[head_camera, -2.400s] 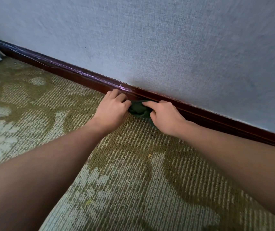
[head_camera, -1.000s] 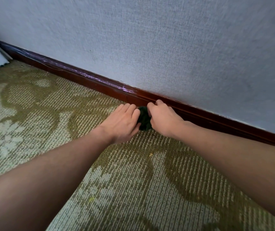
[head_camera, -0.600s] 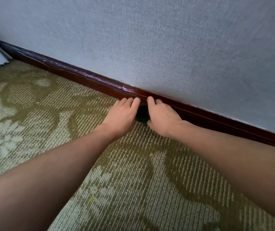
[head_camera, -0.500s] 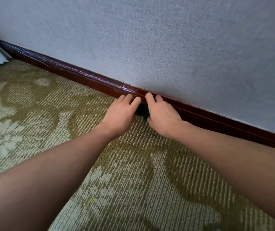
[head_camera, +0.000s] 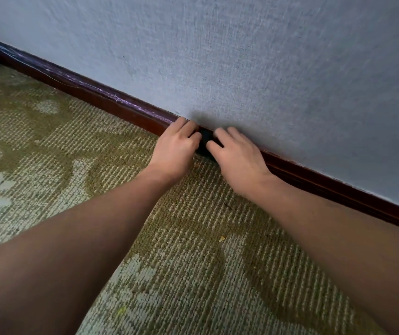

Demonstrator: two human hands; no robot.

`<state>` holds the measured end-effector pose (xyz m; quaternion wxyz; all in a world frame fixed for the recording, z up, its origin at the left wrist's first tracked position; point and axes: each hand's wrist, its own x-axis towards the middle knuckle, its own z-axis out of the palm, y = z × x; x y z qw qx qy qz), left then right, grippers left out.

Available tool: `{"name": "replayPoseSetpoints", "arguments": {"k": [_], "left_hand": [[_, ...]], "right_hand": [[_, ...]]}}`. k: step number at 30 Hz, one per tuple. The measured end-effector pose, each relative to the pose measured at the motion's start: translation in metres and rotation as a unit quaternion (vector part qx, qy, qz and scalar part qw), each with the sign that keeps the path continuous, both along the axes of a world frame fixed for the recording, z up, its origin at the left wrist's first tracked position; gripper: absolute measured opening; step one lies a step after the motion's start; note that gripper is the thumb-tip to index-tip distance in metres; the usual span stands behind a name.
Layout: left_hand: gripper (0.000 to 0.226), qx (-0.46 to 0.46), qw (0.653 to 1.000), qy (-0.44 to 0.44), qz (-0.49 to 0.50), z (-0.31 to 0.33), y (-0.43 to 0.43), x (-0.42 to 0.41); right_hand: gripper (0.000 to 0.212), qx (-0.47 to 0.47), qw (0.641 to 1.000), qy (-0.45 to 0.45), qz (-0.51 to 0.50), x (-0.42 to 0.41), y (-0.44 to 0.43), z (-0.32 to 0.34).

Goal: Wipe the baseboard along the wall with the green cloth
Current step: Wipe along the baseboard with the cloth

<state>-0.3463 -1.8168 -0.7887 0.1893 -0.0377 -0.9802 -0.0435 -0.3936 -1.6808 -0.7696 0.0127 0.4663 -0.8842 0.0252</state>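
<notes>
– Now that the green cloth (head_camera: 205, 141) is bunched smaller against the baseboard (head_camera: 96, 97), who holds it?
– Left hand (head_camera: 176, 151) and right hand (head_camera: 237, 158), each grip clamped on it, closer than before. I'd say wiping has barely begun.

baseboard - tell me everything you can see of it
The baseboard is a dark reddish-brown strip, glossy like varnished wood, running slantwise across the view where the grey textured wall meets the patterned carpet. Pale purplish scuffs streak its upper edge toward the picture's left. Near the middle the left hand and right hand hold a bunched green cloth against it, hiding that stretch.
</notes>
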Motion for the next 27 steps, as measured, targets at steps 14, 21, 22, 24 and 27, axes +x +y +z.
{"name": "replayPoseSetpoints", "arguments": {"k": [14, 21, 22, 24, 27], "left_hand": [[0.013, 0.002, 0.998, 0.055, -0.006, -0.018, -0.037, -0.005], [0.006, 0.086, 0.993, 0.08, -0.011, -0.02, -0.019, -0.004], [0.006, 0.1, 0.992, 0.077, -0.01, -0.02, -0.018, -0.004], [0.006, 0.111, 0.991, 0.075, -0.009, -0.02, -0.018, -0.002], [0.007, 0.109, 0.99, 0.089, -0.023, -0.019, -0.022, -0.002]], "right_hand": [[0.029, 0.02, 0.996, 0.085, 0.014, 0.0, -0.026, -0.01], [0.044, 0.123, 0.989, 0.087, 0.011, -0.001, -0.009, 0.006], [0.043, 0.135, 0.987, 0.085, 0.009, -0.001, -0.008, 0.009], [0.043, 0.156, 0.984, 0.083, 0.0, 0.004, -0.01, 0.01], [0.047, 0.18, 0.979, 0.09, -0.028, 0.012, -0.015, 0.007]]}}
